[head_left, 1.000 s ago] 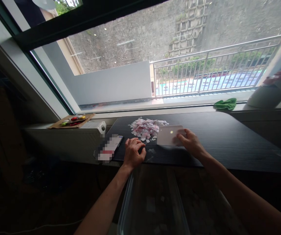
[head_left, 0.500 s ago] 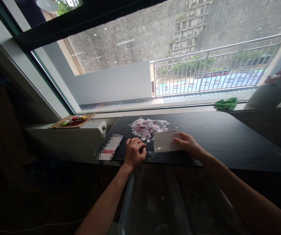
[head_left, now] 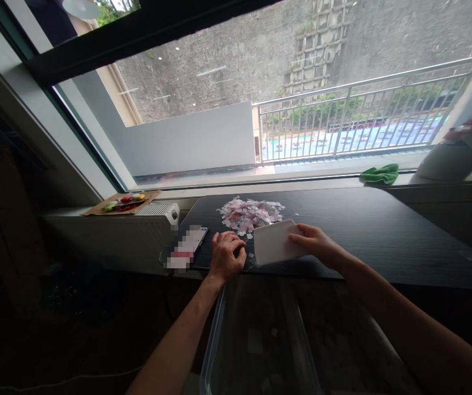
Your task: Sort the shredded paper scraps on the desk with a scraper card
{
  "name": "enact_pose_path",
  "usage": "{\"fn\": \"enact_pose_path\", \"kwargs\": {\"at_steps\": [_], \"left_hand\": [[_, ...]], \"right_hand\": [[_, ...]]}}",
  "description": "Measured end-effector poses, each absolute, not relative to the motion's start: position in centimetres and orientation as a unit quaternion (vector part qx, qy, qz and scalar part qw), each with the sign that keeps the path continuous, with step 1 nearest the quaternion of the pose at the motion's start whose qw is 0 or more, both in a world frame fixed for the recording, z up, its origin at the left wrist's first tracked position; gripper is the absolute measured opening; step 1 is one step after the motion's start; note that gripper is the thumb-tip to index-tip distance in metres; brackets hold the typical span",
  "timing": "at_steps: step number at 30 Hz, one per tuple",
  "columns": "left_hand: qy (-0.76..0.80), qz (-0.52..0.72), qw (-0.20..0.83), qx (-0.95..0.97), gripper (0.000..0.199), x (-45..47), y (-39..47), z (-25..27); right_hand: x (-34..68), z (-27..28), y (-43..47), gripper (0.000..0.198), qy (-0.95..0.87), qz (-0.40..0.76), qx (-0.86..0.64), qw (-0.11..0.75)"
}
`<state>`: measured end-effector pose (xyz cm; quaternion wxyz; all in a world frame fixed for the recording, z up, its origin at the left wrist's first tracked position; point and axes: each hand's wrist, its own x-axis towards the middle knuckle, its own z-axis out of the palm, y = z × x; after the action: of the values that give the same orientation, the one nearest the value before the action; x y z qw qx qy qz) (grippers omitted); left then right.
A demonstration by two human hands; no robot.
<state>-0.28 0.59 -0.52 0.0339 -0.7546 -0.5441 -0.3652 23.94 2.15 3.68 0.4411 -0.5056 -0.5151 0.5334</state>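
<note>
A white flat scraper (head_left: 277, 242) with rounded corners is gripped at its right side by my right hand (head_left: 312, 241), thumb across its face. It stands tilted above the dark table (head_left: 354, 219), close to the front edge. Just behind it lies a heap of small pale pink and white paper scraps (head_left: 249, 213), with a few loose bits around. My left hand (head_left: 226, 255) rests at the table's front edge, left of the scraper. Its fingers are loosely curled, the thumb apart from them, and nothing shows in the gap. Below the edge is a clear plastic bin (head_left: 213, 351) with a few scraps inside.
A phone (head_left: 188, 247) with a blurred screen lies at the table's left end. Further left, a radiator (head_left: 157, 211) carries cardboard with colourful small items (head_left: 126, 202). A green cloth (head_left: 379, 174) and a pale vase-like pot (head_left: 445, 160) stand along the windowsill.
My right hand has brought the scraper slightly left and nearer to the front edge, tilting it more. My left hand and the heap look the same.
</note>
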Motion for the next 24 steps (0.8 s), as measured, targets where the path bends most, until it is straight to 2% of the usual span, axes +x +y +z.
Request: {"fn": "enact_pose_path", "kwargs": {"at_steps": [4,9,15,24], "left_hand": [[-0.552,-0.370,0.024,-0.747,0.015,-0.2,0.5,-0.3],[-0.556,-0.361,0.011,-0.749,0.015,-0.1,0.5,-0.2],[-0.555,-0.365,0.012,-0.747,0.015,-0.1,0.5,-0.3],[-0.555,-0.374,0.018,-0.743,0.015,-0.2,0.6,-0.3]], "right_hand": [[24.0,3.3,3.2,0.020,-0.508,0.483,-0.524,0.483],[24.4,2.9,3.1,0.017,-0.492,0.506,-0.545,0.454],[25.1,3.0,2.1,0.020,-0.523,0.551,-0.499,0.417],[23.8,2.2,4.2,0.024,-0.508,0.492,-0.499,0.501]]}}
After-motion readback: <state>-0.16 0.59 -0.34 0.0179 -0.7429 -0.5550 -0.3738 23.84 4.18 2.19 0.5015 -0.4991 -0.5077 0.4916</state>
